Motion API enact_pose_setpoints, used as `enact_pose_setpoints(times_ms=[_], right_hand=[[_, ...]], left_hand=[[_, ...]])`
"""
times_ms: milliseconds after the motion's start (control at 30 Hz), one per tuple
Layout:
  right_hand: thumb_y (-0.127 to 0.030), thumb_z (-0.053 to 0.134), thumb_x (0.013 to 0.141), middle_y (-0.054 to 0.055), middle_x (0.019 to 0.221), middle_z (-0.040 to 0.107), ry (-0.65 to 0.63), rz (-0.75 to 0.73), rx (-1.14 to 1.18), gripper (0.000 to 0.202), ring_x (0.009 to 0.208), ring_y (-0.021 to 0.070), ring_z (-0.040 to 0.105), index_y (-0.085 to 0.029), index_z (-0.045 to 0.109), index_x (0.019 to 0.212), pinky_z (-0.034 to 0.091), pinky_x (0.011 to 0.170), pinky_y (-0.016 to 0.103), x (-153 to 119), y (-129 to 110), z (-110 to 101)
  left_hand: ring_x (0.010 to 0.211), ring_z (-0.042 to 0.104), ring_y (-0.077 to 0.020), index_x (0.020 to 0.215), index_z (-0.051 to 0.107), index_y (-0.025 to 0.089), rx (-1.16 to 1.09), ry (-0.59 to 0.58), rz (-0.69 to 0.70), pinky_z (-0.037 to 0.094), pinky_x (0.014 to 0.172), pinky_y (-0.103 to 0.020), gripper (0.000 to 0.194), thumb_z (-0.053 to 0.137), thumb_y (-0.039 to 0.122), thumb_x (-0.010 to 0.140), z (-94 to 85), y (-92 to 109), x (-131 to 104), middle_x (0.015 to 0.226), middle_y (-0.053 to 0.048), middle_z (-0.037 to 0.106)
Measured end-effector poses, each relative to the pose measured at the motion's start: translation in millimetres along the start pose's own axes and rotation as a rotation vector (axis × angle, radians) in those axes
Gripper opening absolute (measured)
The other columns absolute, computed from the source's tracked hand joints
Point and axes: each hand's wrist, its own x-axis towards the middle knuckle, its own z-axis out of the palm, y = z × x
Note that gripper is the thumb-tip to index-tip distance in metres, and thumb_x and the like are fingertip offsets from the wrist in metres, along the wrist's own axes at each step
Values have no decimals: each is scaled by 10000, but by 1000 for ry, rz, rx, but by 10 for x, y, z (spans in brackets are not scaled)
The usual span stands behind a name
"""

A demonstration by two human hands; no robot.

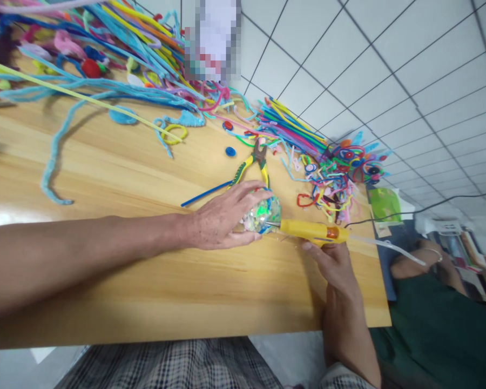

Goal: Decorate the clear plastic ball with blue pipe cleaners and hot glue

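My left hand (227, 216) is closed around a roundish, sparkly ball (263, 209) with green, blue and clear bits, resting on or just above the wooden table. In my right hand (336, 262) is a yellow hot glue gun (311, 229), its metal nozzle pointing left and meeting the ball's right side. A clear glue stick (384, 244) sticks out of the gun's back end. Just beyond my left hand lie pliers (253, 162) with green and yellow handles, spread apart. Beside them is a blue stick (206, 194). My fingers partly hide the ball.
Heaps of coloured pipe cleaners (146, 48) cover the far left of the table (178, 286). More bundled pipe cleaners (291, 129) and bent scraps lie at the far right. A blue button (230, 151) sits behind the pliers. A black cord (421, 208) runs rightward; a person in dark green (441, 324) sits at right.
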Motion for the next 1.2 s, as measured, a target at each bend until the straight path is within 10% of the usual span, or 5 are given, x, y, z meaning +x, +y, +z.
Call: enact_pose_setpoints(times_ms=[1200], right_hand=[[-608,919,879,36,831,800,99,-23,-9,354,757,226,725,-267,831,921,618,686,337,-12,-22,78]], left_hand=[[1634,510,-403,1703,304,243,-12,-7,7,530,1320,-643,824,753,330,1018,-6,-18,-1,1707,-246,486]])
